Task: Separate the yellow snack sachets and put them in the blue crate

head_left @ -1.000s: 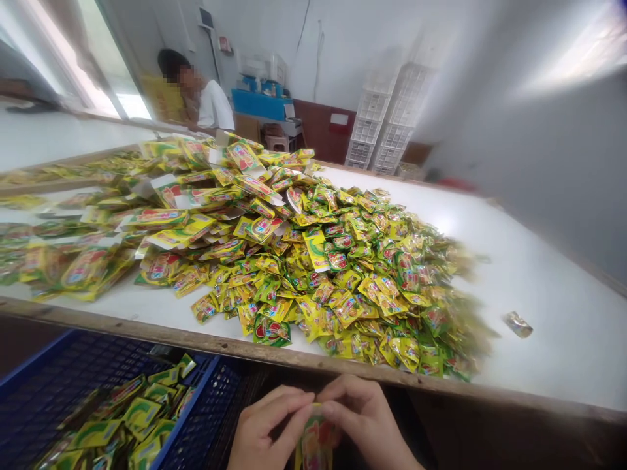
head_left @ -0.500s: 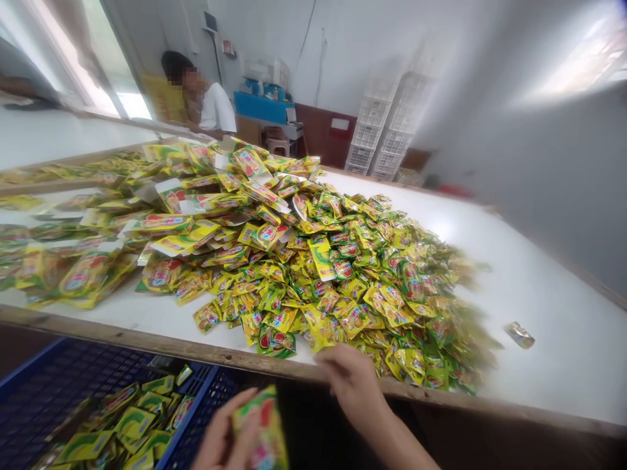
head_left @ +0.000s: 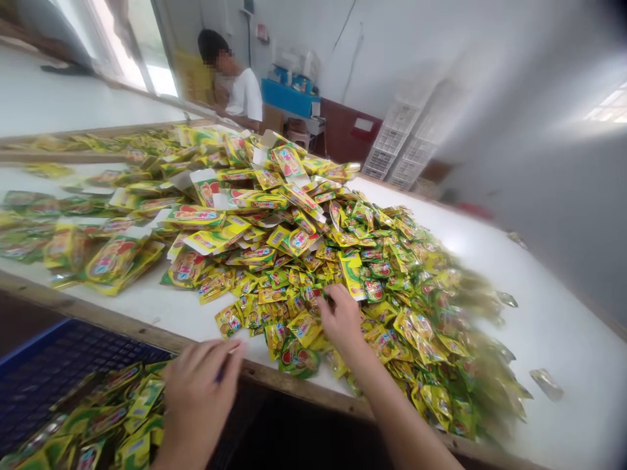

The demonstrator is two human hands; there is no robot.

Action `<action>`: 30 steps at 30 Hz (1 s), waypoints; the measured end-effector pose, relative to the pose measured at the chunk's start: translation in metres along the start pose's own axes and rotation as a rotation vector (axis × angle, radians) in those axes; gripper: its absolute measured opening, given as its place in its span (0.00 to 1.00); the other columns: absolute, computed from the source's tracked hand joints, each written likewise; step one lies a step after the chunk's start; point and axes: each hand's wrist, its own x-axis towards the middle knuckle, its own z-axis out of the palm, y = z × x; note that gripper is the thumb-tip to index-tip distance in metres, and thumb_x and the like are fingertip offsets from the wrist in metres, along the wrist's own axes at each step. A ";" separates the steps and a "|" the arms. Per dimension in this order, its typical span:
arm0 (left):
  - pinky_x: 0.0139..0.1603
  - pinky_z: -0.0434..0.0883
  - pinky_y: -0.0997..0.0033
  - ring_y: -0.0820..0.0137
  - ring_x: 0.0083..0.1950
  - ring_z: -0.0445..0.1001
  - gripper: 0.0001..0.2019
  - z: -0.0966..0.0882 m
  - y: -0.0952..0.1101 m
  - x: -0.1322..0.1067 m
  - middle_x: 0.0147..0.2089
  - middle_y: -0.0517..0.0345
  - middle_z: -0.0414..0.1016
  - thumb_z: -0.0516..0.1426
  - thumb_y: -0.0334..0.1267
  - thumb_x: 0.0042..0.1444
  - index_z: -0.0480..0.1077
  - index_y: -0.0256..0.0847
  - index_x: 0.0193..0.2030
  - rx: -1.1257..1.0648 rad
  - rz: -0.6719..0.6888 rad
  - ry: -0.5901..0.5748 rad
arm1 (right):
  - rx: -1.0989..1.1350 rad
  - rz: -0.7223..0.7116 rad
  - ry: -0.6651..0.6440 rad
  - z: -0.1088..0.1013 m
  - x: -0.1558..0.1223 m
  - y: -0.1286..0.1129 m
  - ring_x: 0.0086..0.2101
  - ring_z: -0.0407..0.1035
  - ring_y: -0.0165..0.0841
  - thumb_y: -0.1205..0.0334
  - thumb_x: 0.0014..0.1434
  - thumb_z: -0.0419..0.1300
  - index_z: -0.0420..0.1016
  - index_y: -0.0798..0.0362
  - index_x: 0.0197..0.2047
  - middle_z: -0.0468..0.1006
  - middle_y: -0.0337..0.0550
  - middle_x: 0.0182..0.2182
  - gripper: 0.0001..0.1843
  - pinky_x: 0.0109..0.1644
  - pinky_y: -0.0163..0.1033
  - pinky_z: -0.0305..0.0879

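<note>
My left hand (head_left: 203,391) hovers by the wooden table edge, over the near side of the blue crate (head_left: 34,356). Its fingers are loosely bent and apart, with no packet showing in them. My right hand (head_left: 343,320) reaches into a heap of small yellow-green foil packets (head_left: 406,326). Thumb and fingers are curled down on a small packet (head_left: 313,297); part of the grip is hidden. Just beyond the fingers lies a flat yellow carton (head_left: 351,274). Filled yellow-green cartons (head_left: 142,398) lie in the crate below my left hand.
Open-ended printed cartons (head_left: 196,215) are piled left of the foil packets on the white table (head_left: 161,310). A wooden rim (head_left: 122,326) borders it. Loose packets (head_left: 546,384) lie at the right. A person (head_left: 240,91) sits beyond, near stacked white crates (head_left: 392,140).
The carton that was in my left hand is gone from it, and that hand has moved left toward the crate. My right hand has gone from the table edge onto the packet heap.
</note>
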 end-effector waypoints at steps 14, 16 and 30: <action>0.44 0.68 0.68 0.63 0.41 0.75 0.08 0.026 0.036 0.038 0.38 0.57 0.78 0.57 0.45 0.58 0.71 0.44 0.39 -0.418 -0.207 -0.296 | 0.668 0.510 -0.208 0.005 -0.032 -0.014 0.12 0.59 0.26 0.50 0.56 0.59 0.63 0.49 0.31 0.66 0.29 0.16 0.13 0.14 0.30 0.54; 0.47 0.68 0.68 0.62 0.44 0.75 0.11 0.025 0.051 0.040 0.41 0.56 0.78 0.56 0.46 0.59 0.74 0.44 0.42 -0.518 -0.189 -0.338 | 0.598 0.426 -0.189 0.005 -0.036 -0.016 0.15 0.60 0.26 0.52 0.56 0.59 0.64 0.50 0.30 0.67 0.31 0.17 0.11 0.17 0.30 0.55; 0.46 0.70 0.67 0.62 0.42 0.75 0.14 0.040 0.073 0.025 0.38 0.55 0.79 0.54 0.48 0.59 0.76 0.43 0.40 -0.496 -0.251 -0.399 | 0.736 0.476 -0.162 -0.041 -0.062 0.006 0.16 0.61 0.25 0.56 0.50 0.66 0.71 0.56 0.27 0.68 0.32 0.18 0.12 0.15 0.29 0.57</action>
